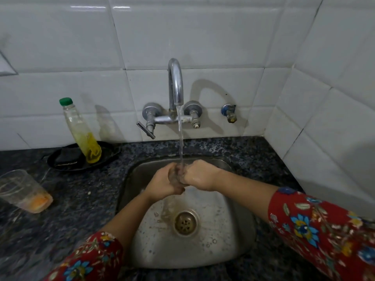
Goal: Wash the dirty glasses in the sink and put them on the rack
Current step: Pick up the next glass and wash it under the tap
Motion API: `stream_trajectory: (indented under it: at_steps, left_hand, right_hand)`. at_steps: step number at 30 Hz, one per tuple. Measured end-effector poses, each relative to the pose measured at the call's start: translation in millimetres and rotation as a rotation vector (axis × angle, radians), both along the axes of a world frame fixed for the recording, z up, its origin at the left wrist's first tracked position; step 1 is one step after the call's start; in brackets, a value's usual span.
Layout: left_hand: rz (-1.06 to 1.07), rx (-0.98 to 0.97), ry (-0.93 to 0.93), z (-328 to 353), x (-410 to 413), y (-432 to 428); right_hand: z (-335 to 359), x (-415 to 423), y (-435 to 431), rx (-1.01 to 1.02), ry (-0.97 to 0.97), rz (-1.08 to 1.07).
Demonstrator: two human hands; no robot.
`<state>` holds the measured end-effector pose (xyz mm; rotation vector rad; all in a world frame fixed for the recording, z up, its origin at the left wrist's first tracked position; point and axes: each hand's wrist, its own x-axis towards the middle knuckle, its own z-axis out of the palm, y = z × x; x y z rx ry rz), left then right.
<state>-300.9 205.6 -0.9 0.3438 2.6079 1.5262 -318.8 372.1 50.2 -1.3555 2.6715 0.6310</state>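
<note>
Gripping what seems a glass (176, 175), both hands mid-sink (233, 250).

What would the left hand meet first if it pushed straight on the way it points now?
The left hand points up and right, already wrapped on the glass under the water stream. Past the glass it would probably meet the right hand, gripping from the other side; depth is unclear.

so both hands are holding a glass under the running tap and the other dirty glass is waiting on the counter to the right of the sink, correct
Not quite. The second dirty glass stands on the counter to the left of the sink, not the right, as the head view shows. The rest holds: the left hand and right hand hold a glass under the running tap.
</note>
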Motion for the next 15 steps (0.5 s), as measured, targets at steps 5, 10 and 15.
stream_trajectory:
  at_steps: [5, 10, 15]
  left_hand:
    - [0.326, 0.054, 0.128, -7, 13, 19]
    - [-0.025, 0.08, 0.015, -1, -1, -10]
    - [0.214, -0.068, 0.082, -3, 10, 15]
  right_hand:
    - [12, 1, -35, -0.191, -0.424, -0.4]
    - [10, 1, -25, 0.083, 0.025, -0.016]
    - [-1, 5, -34, -0.191, -0.466, -0.483]
